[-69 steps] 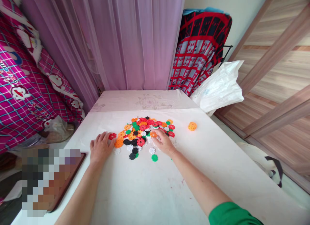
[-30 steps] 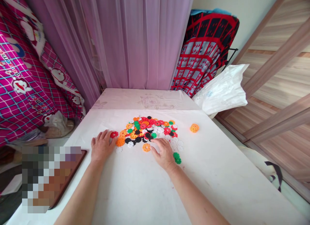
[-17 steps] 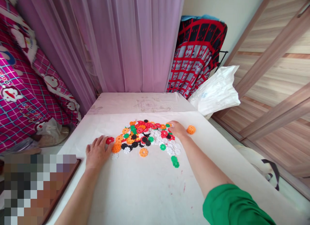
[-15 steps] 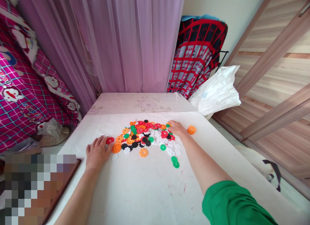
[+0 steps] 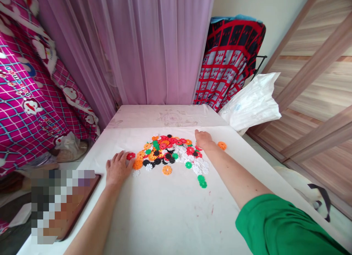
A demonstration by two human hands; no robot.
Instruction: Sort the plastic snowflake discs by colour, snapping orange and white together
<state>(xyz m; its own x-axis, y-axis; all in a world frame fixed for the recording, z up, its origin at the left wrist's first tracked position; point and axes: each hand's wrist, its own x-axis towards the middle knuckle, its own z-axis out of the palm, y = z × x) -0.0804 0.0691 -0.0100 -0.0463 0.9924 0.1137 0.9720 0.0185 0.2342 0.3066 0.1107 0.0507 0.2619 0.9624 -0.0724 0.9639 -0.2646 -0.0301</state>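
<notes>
A heap of notched plastic snowflake discs [image 5: 165,148] in red, orange, white, black and green lies on the white tabletop. To its left rests my left hand [image 5: 119,170], palm down with its fingers spread, beside a red disc [image 5: 131,156] and an orange disc [image 5: 138,164]. At the heap's far right edge is my right hand [image 5: 204,140], its fingers curled in and one digit pointing away from me. Whatever lies within those fingers is hidden. Several white discs [image 5: 202,167] and a few green ones [image 5: 202,181] lie nearer to me.
Off to the right sits a separate orange disc pile [image 5: 222,145]. A dark-edged, blurred-out flat object [image 5: 74,207] lies at the table's left edge. A white bag [image 5: 251,103] stands by the far right corner, and a purple curtain [image 5: 156,46] hangs behind the table.
My right hand has turned and its fingers have curled in at the heap's far edge. The left hand stays beside the red disc. The view has shifted slightly.
</notes>
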